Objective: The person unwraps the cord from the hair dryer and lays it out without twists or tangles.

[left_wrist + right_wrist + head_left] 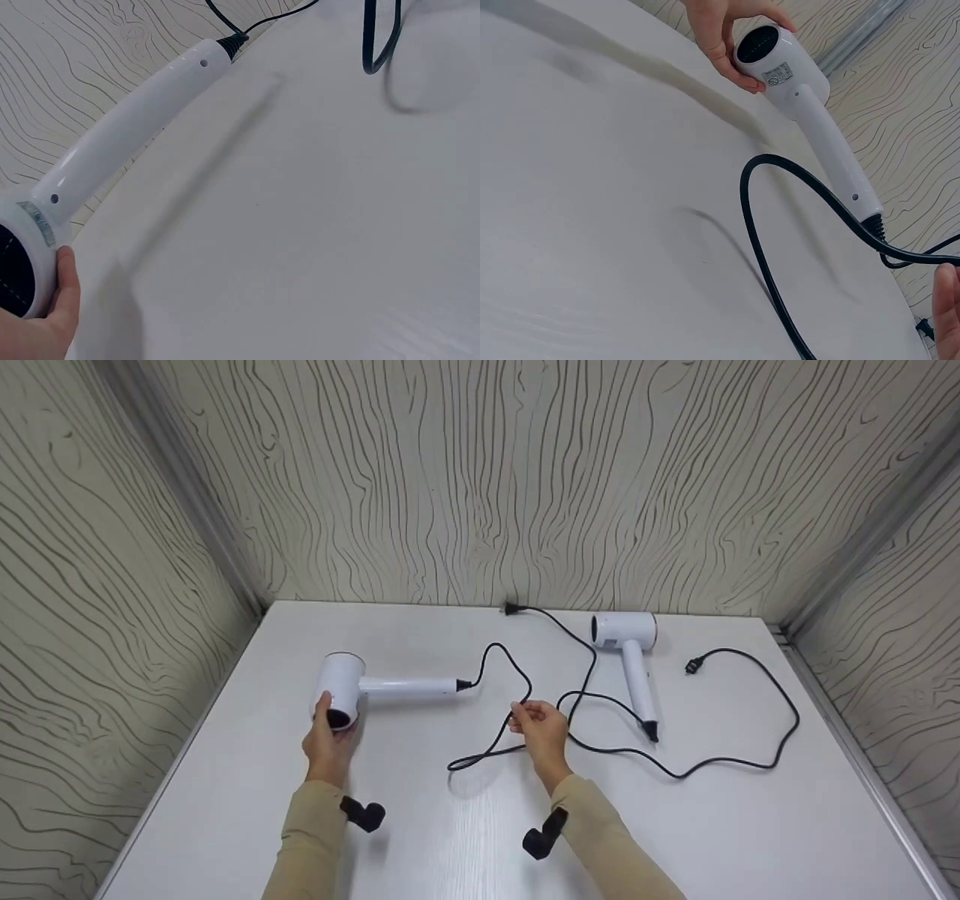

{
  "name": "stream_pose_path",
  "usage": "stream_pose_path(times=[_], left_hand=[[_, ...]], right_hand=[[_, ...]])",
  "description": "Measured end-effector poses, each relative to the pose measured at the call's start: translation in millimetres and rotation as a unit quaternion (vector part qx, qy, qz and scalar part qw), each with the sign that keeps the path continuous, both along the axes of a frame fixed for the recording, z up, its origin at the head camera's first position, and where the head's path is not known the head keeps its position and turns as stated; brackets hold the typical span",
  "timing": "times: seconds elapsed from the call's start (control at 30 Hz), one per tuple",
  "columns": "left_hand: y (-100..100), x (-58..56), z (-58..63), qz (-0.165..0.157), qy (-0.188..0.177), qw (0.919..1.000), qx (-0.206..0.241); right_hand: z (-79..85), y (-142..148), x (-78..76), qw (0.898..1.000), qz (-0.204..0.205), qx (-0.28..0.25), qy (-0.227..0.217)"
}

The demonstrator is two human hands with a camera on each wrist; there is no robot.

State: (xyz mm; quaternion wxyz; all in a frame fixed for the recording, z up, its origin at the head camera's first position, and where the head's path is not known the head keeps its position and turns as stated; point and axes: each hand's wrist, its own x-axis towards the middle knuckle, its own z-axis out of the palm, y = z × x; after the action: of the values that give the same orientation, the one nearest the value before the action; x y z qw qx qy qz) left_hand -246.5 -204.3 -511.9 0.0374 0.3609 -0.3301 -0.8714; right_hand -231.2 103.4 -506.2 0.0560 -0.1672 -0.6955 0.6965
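My left hand point(328, 750) grips the barrel of a white hair dryer point(409, 686) at the left of the table, thumb on one side and fingers on the other. Its handle points right, and in the left wrist view the handle's shadow point(202, 180) lies apart from it on the tabletop. From the handle end runs a black cord point(519, 660). My right hand point(545, 731) pinches this cord between thumb and fingertips near the table's middle. A cord loop point(746, 191) hangs over the white surface in the right wrist view, where only a bit of the right hand shows.
A second white hair dryer point(637, 682) lies at the back right, its handle toward me. Black cord point(787, 727) winds around it. One plug point(512, 608) lies by the back wall point(480, 495), another plug point(694, 665) at the right. Patterned panels enclose the white table point(712, 840).
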Motion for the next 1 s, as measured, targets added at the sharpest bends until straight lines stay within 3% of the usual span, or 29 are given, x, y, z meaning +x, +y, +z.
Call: stream_pose_path(times=[0.17, 0.33, 0.63, 0.9, 1.0], left_hand=[[-3, -1.6, -5.0, 0.035, 0.003, 0.9985, 0.042], [-6, -3.8, -13.1, 0.048, -0.008, 0.9977, 0.047], [-9, -9.6, -33.4, 0.029, -0.026, 0.9992, 0.003], [-6, -12.1, -32.2, 0.011, -0.038, 0.9991, -0.018], [-9, -17.0, -40.4, 0.012, -0.036, 0.9992, -0.01]], right_hand=[[-2.7, 0, 1.1, 1.0, -0.005, 0.006, 0.0], [-8.1, 1, 1.4, 1.0, -0.009, 0.008, -0.008], [-13.6, 1, 0.9, 1.0, -0.011, -0.003, -0.011], [-13.9, -1, 0.8, 1.0, -0.007, -0.004, -0.019], [-14.3, -2, 1.2, 1.0, -0.005, -0.008, -0.019]])
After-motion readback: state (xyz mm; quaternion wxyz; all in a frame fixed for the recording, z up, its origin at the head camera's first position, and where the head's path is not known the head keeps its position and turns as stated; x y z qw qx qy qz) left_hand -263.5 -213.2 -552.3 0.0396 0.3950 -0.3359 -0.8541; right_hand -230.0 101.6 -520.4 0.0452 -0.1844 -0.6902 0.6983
